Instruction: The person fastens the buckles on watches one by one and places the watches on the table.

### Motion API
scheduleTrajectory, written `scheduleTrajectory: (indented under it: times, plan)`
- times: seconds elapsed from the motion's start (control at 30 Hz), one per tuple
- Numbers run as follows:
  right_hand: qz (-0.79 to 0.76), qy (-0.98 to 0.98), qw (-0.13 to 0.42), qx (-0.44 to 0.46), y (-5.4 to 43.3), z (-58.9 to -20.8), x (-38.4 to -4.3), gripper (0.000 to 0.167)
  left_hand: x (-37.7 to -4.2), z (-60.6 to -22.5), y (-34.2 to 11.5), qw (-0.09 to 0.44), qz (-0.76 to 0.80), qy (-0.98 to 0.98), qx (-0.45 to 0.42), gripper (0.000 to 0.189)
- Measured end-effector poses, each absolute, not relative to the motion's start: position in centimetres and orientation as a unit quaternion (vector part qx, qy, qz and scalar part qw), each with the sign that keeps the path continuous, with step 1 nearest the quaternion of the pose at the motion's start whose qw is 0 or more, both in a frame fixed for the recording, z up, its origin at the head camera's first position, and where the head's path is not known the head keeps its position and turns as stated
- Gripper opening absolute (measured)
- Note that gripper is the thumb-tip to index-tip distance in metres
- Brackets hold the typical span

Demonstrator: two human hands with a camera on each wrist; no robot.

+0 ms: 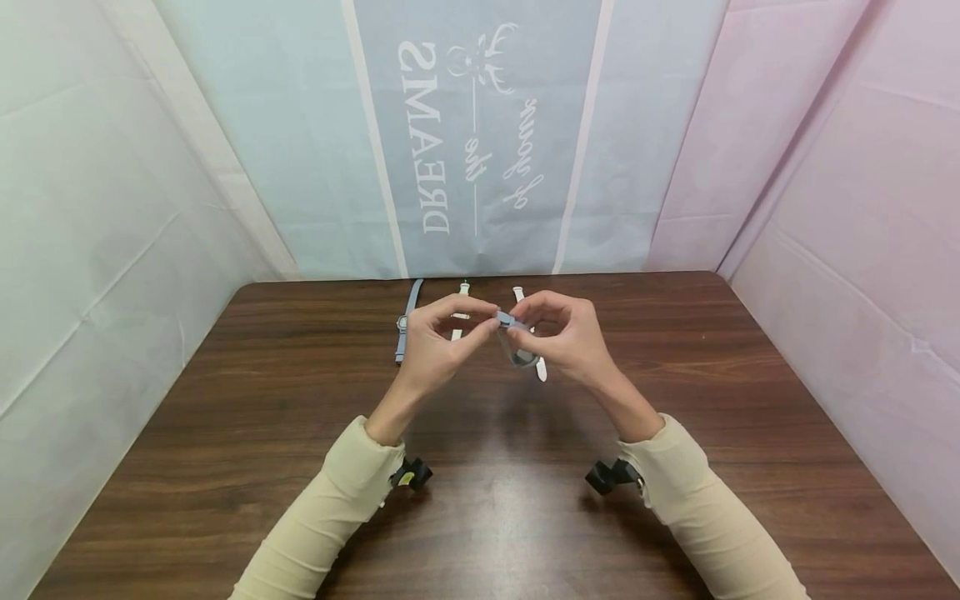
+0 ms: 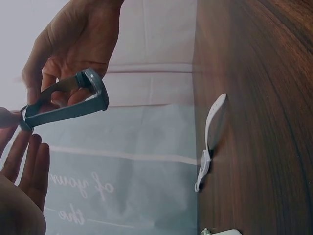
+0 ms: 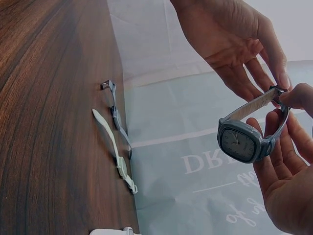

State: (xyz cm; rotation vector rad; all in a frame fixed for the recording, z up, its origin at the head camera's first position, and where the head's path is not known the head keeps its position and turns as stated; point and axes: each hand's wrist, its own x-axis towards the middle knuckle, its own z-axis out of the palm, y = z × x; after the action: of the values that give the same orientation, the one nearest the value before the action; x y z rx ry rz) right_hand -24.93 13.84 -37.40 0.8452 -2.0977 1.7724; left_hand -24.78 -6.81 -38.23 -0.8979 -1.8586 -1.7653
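A blue-grey wristwatch with a squarish dial is held up above the table, its strap bent round into a loop. My left hand pinches the strap at the buckle between thumb and forefinger. From the other side my right hand grips the strap by the same end, thumb pressed against it. The watch case hangs below the fingertips, dial facing the right wrist camera. Fingers partly cover the buckle.
Behind my hands on the brown wooden table lie a blue watch at left, a pale green watch in the middle and a white watch at right. A printed cloth backdrop stands at the far edge.
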Motion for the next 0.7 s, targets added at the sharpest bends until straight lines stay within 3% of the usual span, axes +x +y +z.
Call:
scheduleTrajectory:
  times: [0.7]
  plan:
    - [0.598, -0.729, 0.143, 0.300, 13.6, -38.7, -23.9, 0.015, -23.9, -39.3, -7.0, 0.195, -0.642, -0.666, -0.327, 0.024]
